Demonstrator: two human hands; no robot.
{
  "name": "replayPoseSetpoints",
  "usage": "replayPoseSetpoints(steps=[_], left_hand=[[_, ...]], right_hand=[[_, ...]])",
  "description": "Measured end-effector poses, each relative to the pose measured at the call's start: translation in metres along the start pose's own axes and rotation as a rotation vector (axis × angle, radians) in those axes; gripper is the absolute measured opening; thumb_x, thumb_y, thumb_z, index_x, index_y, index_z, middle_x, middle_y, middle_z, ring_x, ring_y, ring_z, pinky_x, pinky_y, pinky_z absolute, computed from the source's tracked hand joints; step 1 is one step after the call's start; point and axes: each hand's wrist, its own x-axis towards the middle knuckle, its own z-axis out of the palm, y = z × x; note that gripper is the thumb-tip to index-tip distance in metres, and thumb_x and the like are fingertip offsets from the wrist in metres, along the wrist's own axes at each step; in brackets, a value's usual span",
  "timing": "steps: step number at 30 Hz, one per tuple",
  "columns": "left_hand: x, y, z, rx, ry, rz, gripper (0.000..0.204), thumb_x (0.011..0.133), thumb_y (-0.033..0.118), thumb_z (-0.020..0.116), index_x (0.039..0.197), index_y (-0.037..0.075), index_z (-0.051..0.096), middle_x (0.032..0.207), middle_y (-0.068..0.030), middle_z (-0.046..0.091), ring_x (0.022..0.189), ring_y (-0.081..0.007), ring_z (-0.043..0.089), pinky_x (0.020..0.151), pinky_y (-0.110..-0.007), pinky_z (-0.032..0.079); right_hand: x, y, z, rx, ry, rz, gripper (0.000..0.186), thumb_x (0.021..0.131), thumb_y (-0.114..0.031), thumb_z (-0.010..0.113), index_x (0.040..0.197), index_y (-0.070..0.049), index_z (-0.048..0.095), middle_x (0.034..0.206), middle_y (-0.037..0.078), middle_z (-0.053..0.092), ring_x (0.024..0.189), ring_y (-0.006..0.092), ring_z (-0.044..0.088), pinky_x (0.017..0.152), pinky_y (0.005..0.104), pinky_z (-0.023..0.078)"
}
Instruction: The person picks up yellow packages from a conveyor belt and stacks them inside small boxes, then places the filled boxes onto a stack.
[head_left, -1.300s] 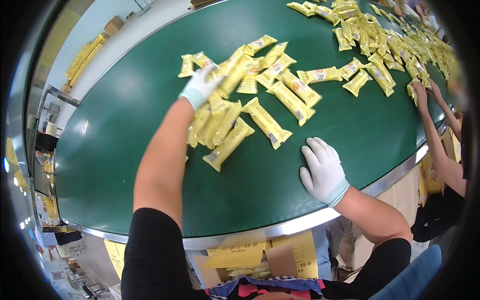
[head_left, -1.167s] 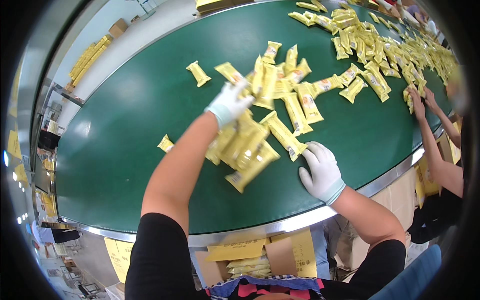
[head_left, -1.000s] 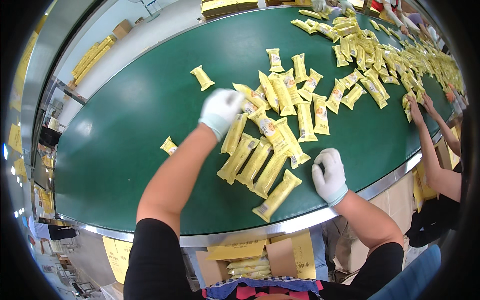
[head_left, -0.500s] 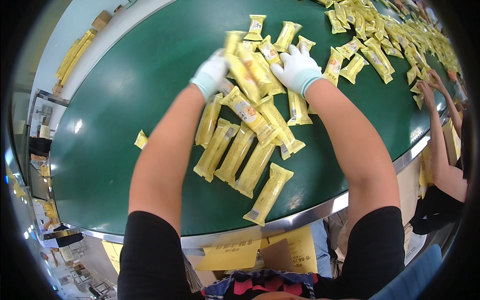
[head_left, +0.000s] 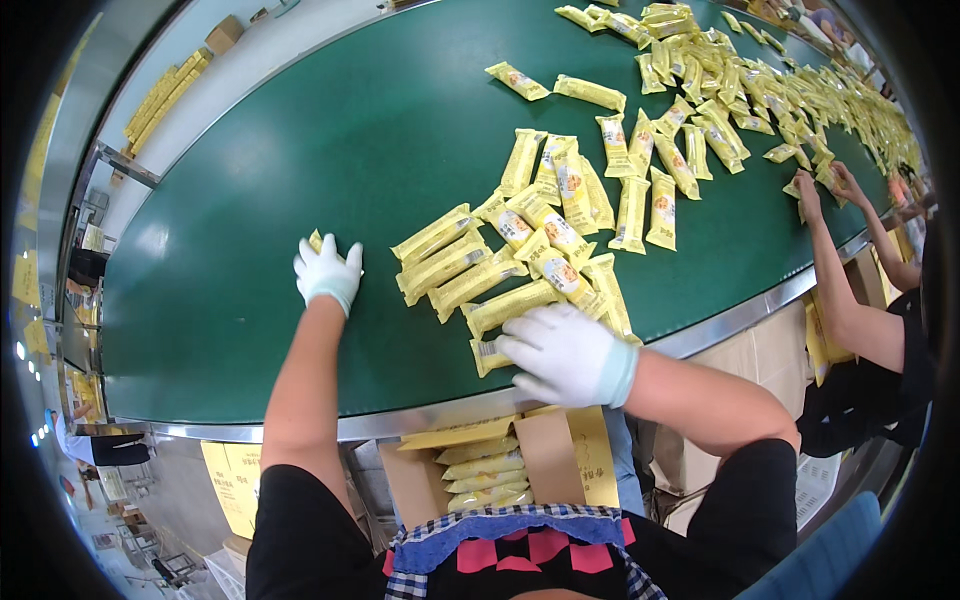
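My left hand (head_left: pixel 328 272), in a white glove, is at the left of the green table top, apart from the pile. Its fingers are bent over a small yellow packet (head_left: pixel 316 240), most of which the glove hides. My right hand (head_left: pixel 568 352), gloved too, lies palm down at the near edge of the pile with fingers stretched out. It partly covers a yellow packet (head_left: pixel 488 358) and touches those around it. Just beyond, several long yellow packets (head_left: pixel 440 268) lie side by side, with others (head_left: pixel 556 268) heaped loosely across their right ends.
Below the near metal edge (head_left: pixel 460 410) stands an open cardboard carton (head_left: pixel 415 485) with stacked yellow packets (head_left: pixel 487 470). A large heap of packets (head_left: pixel 790 100) spreads at the far right, where a co-worker's hands (head_left: pixel 825 190) handle some. A yellow carton (head_left: pixel 232 485) stands lower left.
Both hands have left the far side of the pile. The left moved left and nearer onto the lone packet; the right came down to the near packets. The carton below now shows open with packets inside.
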Motion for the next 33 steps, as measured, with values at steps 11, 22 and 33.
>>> replayPoseSetpoints(steps=[11, 22, 33], left_hand=[[-0.131, 0.051, -0.062, -1.008, 0.152, 0.648, 0.075, 0.084, 0.004, 0.068, 0.150, -0.004, 0.033, 0.110, -0.0170, 0.058, 0.099, -0.0345, 0.058, 0.093, -0.043, 0.048], [-0.136, 0.080, -0.075, -0.386, -0.432, 0.936, 0.032, 0.082, 0.025, 0.073, 0.104, 0.005, 0.061, 0.100, -0.0222, 0.067, 0.099, -0.0437, 0.063, 0.089, -0.050, 0.050], [-0.151, -0.036, -0.030, -0.330, 0.192, 0.820, 0.034, 0.092, 0.033, 0.062, 0.106, 0.002, 0.064, 0.106, -0.0175, 0.063, 0.102, -0.0411, 0.058, 0.090, -0.050, 0.046]], right_hand=[[0.000, 0.007, -0.010, -0.143, 0.399, 0.583, 0.041, 0.082, -0.029, 0.075, 0.112, -0.004, 0.060, 0.109, 0.019, 0.063, 0.103, 0.0367, 0.063, 0.089, 0.0448, 0.053], [-0.108, 0.064, -0.067, -0.140, -0.066, 1.178, 0.041, 0.077, -0.033, 0.071, 0.106, -0.005, 0.065, 0.106, 0.023, 0.070, 0.099, 0.0394, 0.067, 0.091, 0.0450, 0.054], [-0.130, 0.025, -0.036, -0.333, -0.120, 0.904, 0.065, 0.083, -0.027, 0.071, 0.140, -0.006, 0.048, 0.119, 0.021, 0.058, 0.104, 0.0393, 0.064, 0.087, 0.0473, 0.055]])
